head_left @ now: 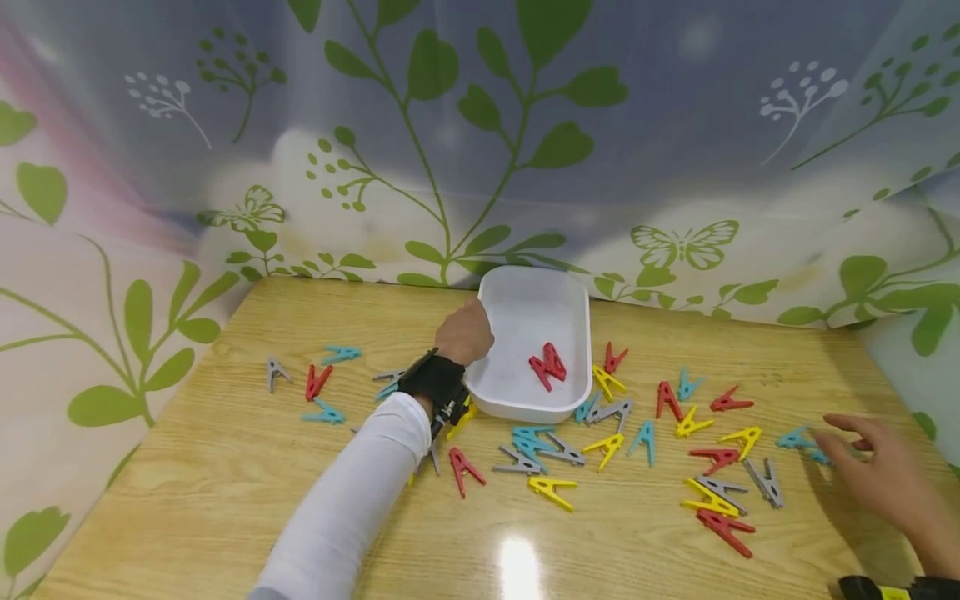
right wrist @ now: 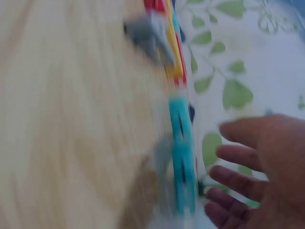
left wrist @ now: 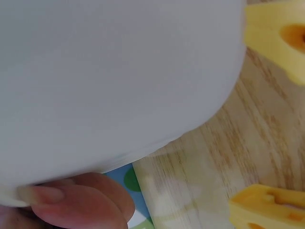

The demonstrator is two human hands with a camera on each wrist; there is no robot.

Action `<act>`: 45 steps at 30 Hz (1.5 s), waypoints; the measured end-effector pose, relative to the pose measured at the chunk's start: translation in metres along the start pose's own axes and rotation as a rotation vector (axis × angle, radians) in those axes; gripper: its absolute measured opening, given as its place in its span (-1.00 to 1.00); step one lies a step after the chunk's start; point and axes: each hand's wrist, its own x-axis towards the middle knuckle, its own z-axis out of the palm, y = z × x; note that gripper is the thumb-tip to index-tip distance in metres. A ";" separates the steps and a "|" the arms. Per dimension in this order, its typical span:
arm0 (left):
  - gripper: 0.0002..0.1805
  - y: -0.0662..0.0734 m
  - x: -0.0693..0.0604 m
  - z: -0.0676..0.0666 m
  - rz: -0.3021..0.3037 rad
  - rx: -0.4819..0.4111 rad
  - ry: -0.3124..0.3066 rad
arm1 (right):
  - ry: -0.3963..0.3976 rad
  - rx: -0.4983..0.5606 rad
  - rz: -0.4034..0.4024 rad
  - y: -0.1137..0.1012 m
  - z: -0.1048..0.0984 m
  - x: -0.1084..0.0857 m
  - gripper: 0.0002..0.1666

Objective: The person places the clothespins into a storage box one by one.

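A white plastic tub (head_left: 531,412) stands against the back curtain with red clothespins (head_left: 553,362) inside. My left hand (head_left: 465,333) grips its left rim; in the left wrist view the fingers (left wrist: 81,205) pinch the edge of the tub (left wrist: 119,86). At the far right my right hand (head_left: 888,475) hovers with its fingers spread and nothing held. Nearest to it lies a blue clothespin (head_left: 795,438), with another partly behind the fingertips. The right wrist view, blurred, shows the right hand (right wrist: 267,176) apart from two blue clothespins (right wrist: 183,174).
Red, yellow, blue and grey clothespins lie scattered on the wooden table (head_left: 622,542), mostly right of the tub. A few more, such as a red clothespin (head_left: 318,382), lie left of it. A leaf-patterned curtain (head_left: 675,167) hangs along the back edge.
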 end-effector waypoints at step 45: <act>-0.55 0.001 0.001 0.002 -0.015 0.011 0.019 | -0.065 0.096 -0.054 -0.054 0.013 0.018 -0.31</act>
